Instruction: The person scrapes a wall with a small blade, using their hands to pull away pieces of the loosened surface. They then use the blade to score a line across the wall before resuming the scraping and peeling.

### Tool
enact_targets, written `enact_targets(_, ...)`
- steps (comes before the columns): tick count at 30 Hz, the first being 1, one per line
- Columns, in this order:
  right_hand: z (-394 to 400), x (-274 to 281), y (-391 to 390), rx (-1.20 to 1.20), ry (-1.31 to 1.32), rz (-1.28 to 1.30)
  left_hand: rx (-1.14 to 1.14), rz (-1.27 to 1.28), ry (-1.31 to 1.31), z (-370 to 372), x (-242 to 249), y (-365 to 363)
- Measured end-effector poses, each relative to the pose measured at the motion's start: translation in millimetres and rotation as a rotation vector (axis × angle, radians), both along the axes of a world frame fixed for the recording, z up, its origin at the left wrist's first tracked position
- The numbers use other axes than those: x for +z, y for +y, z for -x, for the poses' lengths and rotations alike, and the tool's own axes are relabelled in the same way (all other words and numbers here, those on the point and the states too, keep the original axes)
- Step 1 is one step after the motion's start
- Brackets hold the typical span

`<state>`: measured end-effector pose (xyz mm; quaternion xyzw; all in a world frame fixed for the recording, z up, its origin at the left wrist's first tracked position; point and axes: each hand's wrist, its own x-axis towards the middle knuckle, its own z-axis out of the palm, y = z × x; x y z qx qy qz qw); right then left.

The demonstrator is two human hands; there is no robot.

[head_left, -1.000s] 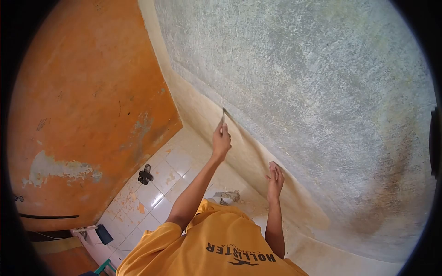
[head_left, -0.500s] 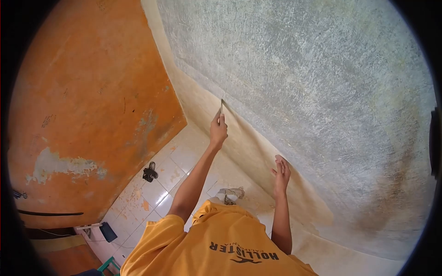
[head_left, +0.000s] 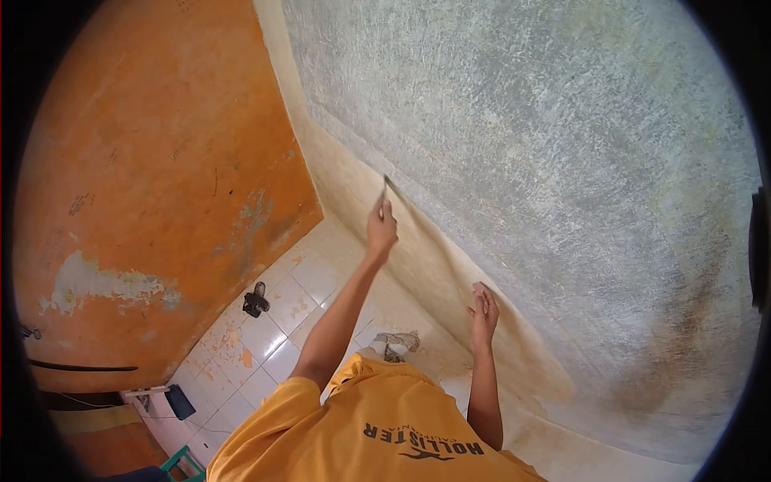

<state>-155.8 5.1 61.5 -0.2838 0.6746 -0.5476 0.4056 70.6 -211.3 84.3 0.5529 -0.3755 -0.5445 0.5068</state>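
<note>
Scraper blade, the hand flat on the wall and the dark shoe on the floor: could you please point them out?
scraper blade (head_left: 386, 185), head view, metal tip.
right hand (head_left: 483, 309), head view, back of hand.
dark shoe (head_left: 255, 301), head view, upper.

This is a bare room in a home under renovation. A scraped grey wall (head_left: 546, 161) meets a peeling orange wall (head_left: 161, 161) at the corner, and below that corner lies a white tiled floor (head_left: 277, 317) littered with paint flakes and a dark sandal (head_left: 255, 301).
</note>
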Motion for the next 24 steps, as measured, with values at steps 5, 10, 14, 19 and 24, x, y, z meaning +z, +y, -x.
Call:
enact_targets(5, -3, 13, -11, 0.010, 0.046, 0.050, 0.000, 0.017, -0.009, -14, 10, -12)
enact_targets(10, -5, 3, -16, -0.003, 0.028, 0.047, -0.079, 0.042, -0.017, 22, 1, 48)
enact_targets(14, -2, 3, -14, -0.001, 0.041, 0.030, -0.067, -0.060, 0.123, 8, 19, 29)
enact_targets(19, -1, -5, 1, -0.030, 0.013, 0.013, -0.118, -0.038, 0.030, 33, 26, 69)
enact_targets(24, -4, -3, 15, -0.004, 0.003, -0.010, -0.131, 0.129, -0.024, 93, 19, 137)
